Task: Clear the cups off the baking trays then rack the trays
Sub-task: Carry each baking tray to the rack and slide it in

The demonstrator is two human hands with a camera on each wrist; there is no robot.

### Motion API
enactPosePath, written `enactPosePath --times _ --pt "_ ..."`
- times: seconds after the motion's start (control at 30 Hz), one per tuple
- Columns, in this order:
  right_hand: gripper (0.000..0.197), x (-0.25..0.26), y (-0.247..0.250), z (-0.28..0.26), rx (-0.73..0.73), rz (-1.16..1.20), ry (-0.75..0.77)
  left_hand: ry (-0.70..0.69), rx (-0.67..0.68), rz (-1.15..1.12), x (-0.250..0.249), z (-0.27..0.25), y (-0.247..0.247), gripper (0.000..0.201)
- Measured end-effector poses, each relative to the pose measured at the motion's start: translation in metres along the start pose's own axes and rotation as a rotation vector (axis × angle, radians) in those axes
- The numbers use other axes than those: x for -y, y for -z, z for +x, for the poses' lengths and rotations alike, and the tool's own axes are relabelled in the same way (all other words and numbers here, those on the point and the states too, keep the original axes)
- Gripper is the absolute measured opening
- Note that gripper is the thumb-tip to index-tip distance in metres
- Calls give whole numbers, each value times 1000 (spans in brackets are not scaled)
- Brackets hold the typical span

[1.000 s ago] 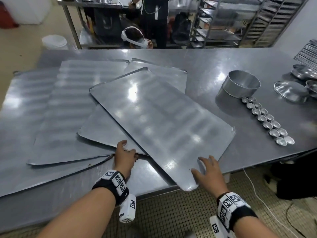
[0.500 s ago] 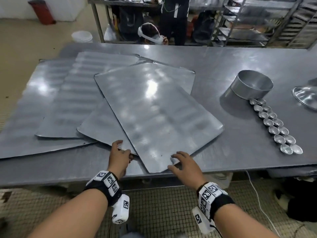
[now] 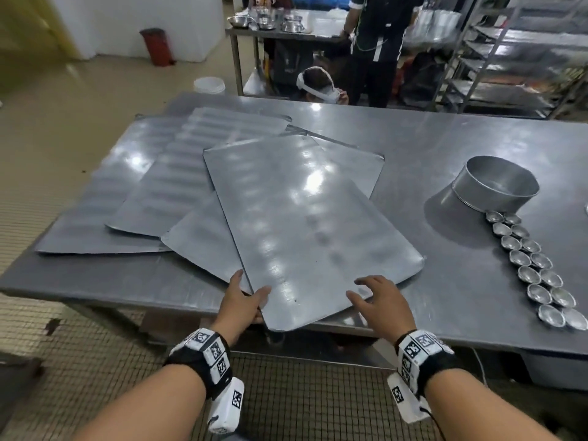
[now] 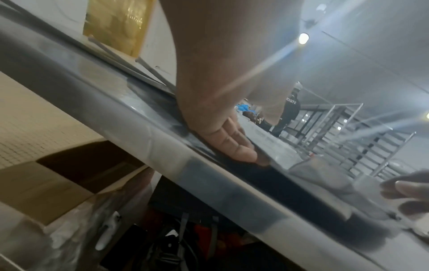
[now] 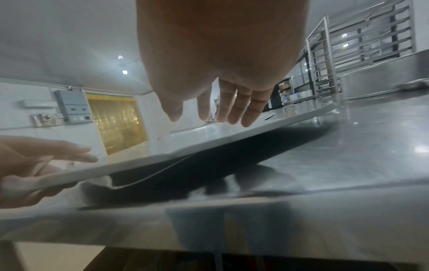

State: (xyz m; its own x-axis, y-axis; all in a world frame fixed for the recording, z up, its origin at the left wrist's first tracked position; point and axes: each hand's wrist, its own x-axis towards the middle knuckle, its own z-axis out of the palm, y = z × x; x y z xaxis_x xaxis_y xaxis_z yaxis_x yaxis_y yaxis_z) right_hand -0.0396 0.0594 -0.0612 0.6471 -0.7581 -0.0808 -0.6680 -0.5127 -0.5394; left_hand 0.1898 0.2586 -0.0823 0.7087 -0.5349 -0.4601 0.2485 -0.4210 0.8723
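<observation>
Currently the top baking tray lies uppermost on a fanned pile of four trays on the steel table. Long axis runs from the near table edge away and slightly leftward; near short end overhangs the table edge, far short end points toward the back of the table. Near end sits raised off the table, visible from the right wrist view as a tilted sheet with dark shadow beneath.

Left hand: grips the tray's near left corner, thumb on the top face, fingers beneath the edge. Left wrist view shows fingers laid flat along the underside at the table rim.

Right hand: spread above the near right part of the tray, fingers relaxed and slightly bent, holding nothing; fingertips just over the top face. Actual contact cannot be told.

Second tray lies directly under the top one, long axis skewed toward the right rear. Third tray and fourth tray lie further left, partly overlapped.

Small metal cups stand in a double row on the table right of the trays, apart from them. Round pan sits at the far end of that row. Tray rack stands beyond the table at right rear.
</observation>
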Motion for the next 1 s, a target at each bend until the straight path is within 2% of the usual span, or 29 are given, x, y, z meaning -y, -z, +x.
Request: enactPosePath --times 0.13,0.2,0.27,0.43,0.57,0.7,0.83,1.0 --pt "39 0 4 17 -25 -12 -19 6 -5 -34 -1 0 2 74" --pt "40 4 2 24 -29 -19 -20 -21 -56 6 0 3 10 69" --pt "41 11 -2 31 -46 -26 -5 -55 -113 59 0 9 24 73" --pt "44 39 -16 49 -54 -38 15 -88 -219 182 -11 28 78 83" --pt "49 62 -31 60 -4 -64 0 -87 -304 294 -15 45 122 74" --pt "52 77 -44 69 12 -96 -42 -26 -367 375 -10 65 165 90" --pt "63 84 -56 78 58 -79 -141 -41 -353 417 -10 82 191 92" --pt "77 78 -68 85 62 -69 -268 -29 -296 430 -11 100 201 87"
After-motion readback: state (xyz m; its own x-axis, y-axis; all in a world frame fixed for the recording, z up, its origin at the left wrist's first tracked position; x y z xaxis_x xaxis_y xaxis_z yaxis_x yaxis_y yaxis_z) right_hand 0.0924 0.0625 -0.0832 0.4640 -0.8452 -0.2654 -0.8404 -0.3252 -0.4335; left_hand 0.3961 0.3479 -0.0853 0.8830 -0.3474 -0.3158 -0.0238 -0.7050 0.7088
